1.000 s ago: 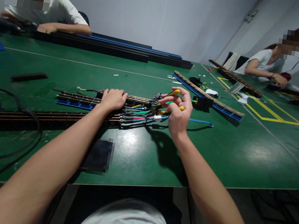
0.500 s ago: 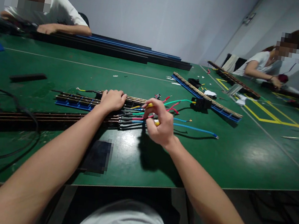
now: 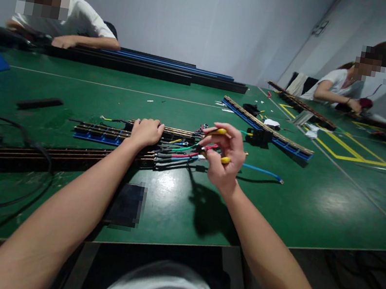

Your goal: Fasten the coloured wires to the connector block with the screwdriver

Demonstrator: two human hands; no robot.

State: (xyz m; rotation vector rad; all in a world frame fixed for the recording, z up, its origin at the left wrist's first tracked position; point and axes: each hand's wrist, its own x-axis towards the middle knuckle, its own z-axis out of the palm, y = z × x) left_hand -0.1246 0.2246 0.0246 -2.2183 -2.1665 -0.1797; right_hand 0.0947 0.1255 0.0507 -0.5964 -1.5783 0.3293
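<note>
My left hand is closed in a fist and presses down on a long dark rail with copper strips that lies across the green table. My right hand grips small yellow-handled pliers, their jaws pointing left at a bundle of coloured wires that comes out of the rail's end. A blue wire trails to the right from under the hand. A shorter blue-based rail lies just behind my left hand.
A second blue rail with a black connector lies diagonally at the right. Black cables loop at the left, near a black bar. Long dark rails are stacked at the far edge. Two other people sit at the far left and far right.
My right hand moved left to the wire bundle with the pliers, then drew back right and up a little. The left hand stayed pressed on the rail.
</note>
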